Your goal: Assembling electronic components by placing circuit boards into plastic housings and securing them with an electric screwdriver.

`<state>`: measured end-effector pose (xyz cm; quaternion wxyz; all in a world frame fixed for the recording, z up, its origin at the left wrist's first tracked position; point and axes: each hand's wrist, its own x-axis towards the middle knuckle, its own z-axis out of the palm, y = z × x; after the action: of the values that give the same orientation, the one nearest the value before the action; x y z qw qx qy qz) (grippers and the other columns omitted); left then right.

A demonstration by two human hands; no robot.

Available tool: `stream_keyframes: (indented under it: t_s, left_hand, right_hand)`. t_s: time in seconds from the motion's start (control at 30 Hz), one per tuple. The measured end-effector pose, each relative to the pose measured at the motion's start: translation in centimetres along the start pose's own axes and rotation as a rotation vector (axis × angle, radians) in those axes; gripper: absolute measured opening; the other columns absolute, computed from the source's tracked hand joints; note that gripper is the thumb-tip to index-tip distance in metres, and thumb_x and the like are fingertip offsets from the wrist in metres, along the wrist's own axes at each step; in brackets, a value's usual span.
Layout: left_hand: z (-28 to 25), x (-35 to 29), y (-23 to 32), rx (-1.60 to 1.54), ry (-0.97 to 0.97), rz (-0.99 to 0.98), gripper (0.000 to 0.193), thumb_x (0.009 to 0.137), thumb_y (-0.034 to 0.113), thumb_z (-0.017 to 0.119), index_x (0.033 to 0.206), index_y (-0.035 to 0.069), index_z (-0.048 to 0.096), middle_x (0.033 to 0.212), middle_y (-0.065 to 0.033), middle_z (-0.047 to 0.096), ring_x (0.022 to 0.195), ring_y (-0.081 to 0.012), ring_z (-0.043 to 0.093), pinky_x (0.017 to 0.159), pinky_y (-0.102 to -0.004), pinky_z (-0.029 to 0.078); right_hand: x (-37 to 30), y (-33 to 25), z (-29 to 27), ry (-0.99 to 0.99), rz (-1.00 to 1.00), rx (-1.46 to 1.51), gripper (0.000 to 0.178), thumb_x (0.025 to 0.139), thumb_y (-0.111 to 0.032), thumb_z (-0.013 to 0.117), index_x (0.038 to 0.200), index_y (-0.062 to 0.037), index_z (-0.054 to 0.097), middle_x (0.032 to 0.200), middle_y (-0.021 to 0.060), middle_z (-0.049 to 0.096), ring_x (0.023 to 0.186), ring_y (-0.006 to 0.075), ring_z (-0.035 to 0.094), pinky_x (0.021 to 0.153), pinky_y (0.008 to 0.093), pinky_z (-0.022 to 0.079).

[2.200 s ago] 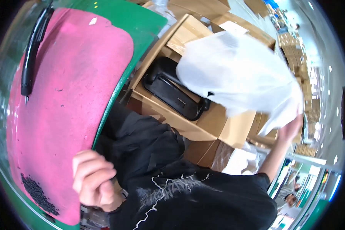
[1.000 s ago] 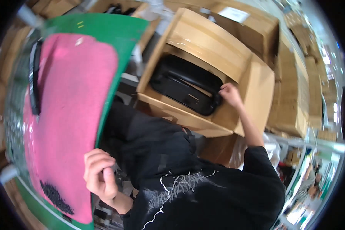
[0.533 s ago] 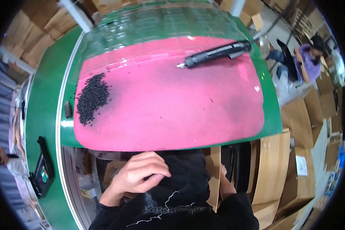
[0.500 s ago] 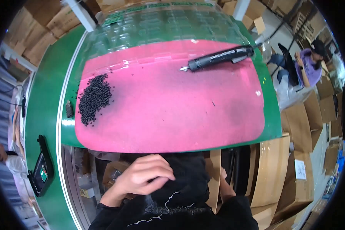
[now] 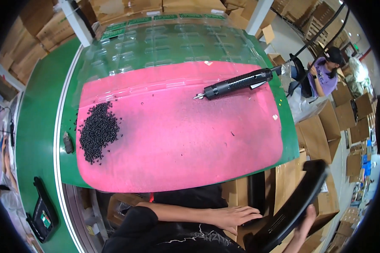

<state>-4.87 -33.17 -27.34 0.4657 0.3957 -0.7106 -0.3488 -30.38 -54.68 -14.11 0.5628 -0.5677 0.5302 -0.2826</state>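
My right hand (image 5: 307, 221), at the lower right, grips a long curved black plastic housing (image 5: 283, 206) by its outer edge. The part is tilted, its upper end leaning out to the right. Stretched across my body to the right, my left hand (image 5: 236, 217) has its fingers extended and holds nothing; it lies beside the housing's lower half, above a cardboard box. On the pink mat (image 5: 177, 168) sits a pile of small black screws (image 5: 98, 133) at the left. A black electric screwdriver (image 5: 238, 83) rests at the mat's far right, its bit pointing left.
Clear plastic trays (image 5: 164, 42) span the back of the green table. A dark lump (image 5: 68, 142) lies left of the mat. Farther left is another black housing (image 5: 44, 215) with a green board. Cardboard boxes (image 5: 318, 130) stand at right, near a seated person (image 5: 325, 76).
My right hand has come up with the black housing, which was not visible before. My left hand has swung rightward from in front of my body, and its fingers have straightened. The view has shifted.
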Motion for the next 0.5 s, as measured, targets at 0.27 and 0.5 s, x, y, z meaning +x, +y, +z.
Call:
stream_keyframes:
  t_s: [0.27,0.5]
  left_hand:
    - [-4.8,-1.8,6.4,-0.519,0.590,-0.343,0.071,0.085,0.002,0.065,0.148,0.004,0.032,0.143,-0.0204,0.042,0.133,-0.0310,0.048,0.108,-0.0380,0.042]
    - [-17.1,-12.4,15.1,-0.493,0.953,-0.515,0.062,0.096,0.003,0.053,0.150,0.001,0.023,0.147,-0.0172,0.038,0.141,-0.0242,0.034,0.116,-0.0376,0.027]
  right_hand:
    - [-1.4,-10.1,6.7,-0.192,-0.628,-0.265,0.094,0.090,-0.055,0.067,0.155,-0.0007,0.026,0.160,0.0146,0.029,0.138,0.0264,0.040,0.103,0.0413,0.045]
    - [0.0,-12.9,23.2,-0.881,-1.563,-1.323,0.044,0.071,-0.014,0.066,0.114,-0.0069,0.069,0.128,0.0123,0.064,0.123,0.0345,0.059,0.099,0.0468,0.050]
